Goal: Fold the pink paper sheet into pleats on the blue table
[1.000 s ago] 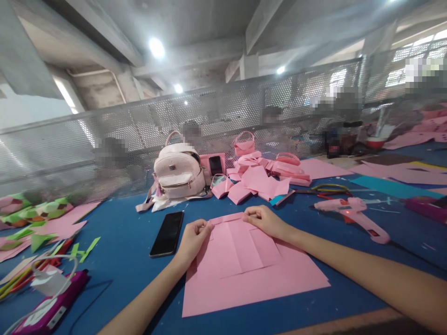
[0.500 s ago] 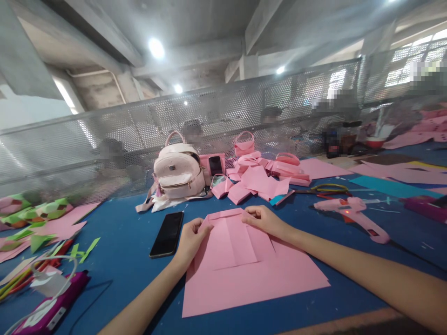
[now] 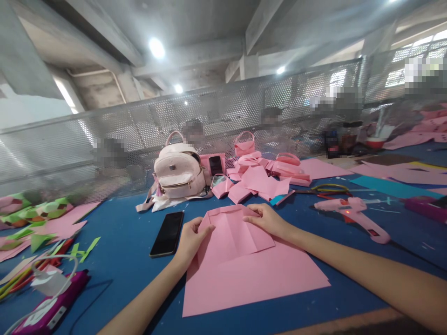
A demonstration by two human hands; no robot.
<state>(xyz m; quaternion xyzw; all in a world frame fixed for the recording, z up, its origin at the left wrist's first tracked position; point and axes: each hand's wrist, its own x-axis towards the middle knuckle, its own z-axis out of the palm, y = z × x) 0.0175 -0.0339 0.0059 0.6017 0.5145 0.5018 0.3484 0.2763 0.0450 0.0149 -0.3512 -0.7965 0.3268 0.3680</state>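
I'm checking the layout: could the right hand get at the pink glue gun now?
Probably yes: the pink glue gun lies right of the right hand, and nothing appears to block the way, though that hand would first have to release the folded pink paper.

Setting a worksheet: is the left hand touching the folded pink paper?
Touching: the head view shows the left hand holding the folded pink paper at its edge.

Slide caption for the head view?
Left hand and right hand hold a creased pink paper over a larger pink sheet on a blue table.
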